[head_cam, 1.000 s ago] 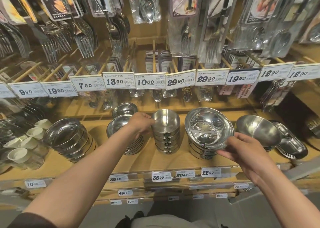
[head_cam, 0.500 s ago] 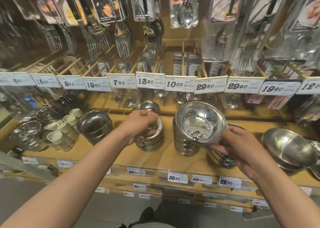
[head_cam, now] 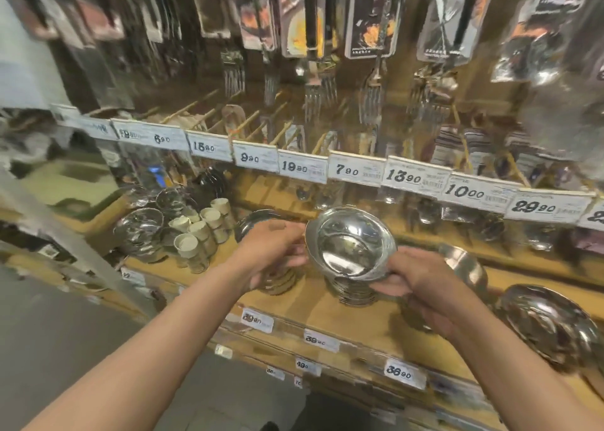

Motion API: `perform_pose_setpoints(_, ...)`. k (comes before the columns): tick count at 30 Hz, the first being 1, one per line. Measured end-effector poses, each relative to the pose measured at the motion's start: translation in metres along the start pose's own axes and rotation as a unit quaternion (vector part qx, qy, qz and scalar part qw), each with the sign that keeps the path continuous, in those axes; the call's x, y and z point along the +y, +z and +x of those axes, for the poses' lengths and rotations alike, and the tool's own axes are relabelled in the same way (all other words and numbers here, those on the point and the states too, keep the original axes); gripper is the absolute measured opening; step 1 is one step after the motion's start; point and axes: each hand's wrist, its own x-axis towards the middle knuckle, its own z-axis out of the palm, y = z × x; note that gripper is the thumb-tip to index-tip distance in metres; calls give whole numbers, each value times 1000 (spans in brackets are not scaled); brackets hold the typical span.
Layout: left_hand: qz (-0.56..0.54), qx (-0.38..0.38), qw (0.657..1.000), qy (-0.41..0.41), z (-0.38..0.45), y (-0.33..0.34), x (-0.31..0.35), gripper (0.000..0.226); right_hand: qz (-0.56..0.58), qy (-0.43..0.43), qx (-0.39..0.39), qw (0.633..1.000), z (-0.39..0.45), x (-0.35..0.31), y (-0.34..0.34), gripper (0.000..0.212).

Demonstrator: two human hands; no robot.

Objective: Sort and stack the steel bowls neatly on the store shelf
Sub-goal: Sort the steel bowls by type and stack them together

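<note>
A shiny steel bowl [head_cam: 351,244] is tilted toward me above a low stack of steel bowls [head_cam: 354,295] on the wooden shelf [head_cam: 362,324]. My right hand [head_cam: 415,281] grips its right rim from below. My left hand [head_cam: 273,250] has its fingers on the bowl's left rim and covers another low stack [head_cam: 281,281] beneath it. More steel bowls sit to the right [head_cam: 552,326] and behind my right hand [head_cam: 464,267]. The frame is blurred by head motion.
Paper cups [head_cam: 199,231] and glass-lidded dishes [head_cam: 140,231] stand at the shelf's left. Price tags [head_cam: 354,170] line the rail above, with packaged forks [head_cam: 320,38] hanging overhead. An aisle floor [head_cam: 65,326] lies at lower left.
The view swung left. My right hand carried the tilted bowl left over the small stack, and my left hand came off the left stack to meet the bowl's rim.
</note>
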Motion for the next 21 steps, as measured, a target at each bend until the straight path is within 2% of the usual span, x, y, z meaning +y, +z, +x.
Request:
perform_pose_setpoints(4,13,-1,1000,-2,4,-15,-16,31,-64,4,13,998,12,23,15,17)
perform_pose_setpoints(8,47,-14,999,11,16,-9,-30,8,3,-9,66,998,25,35,12,16)
perform_pose_setpoints(14,115,-1,993,34,57,21,-22,19,-19,-52,165,985,55,30,4,20)
perform_pose_setpoints(16,171,5,984,42,72,32,-20,22,-85,-48,206,974,65,30,3,20)
perform_pose_setpoints(19,277,22,959,54,87,46,-20,27,-286,-35,264,920,80,33,4,18)
perform_pose_setpoints(21,357,36,932,57,93,53,-21,26,-342,-40,274,898,85,37,8,13)
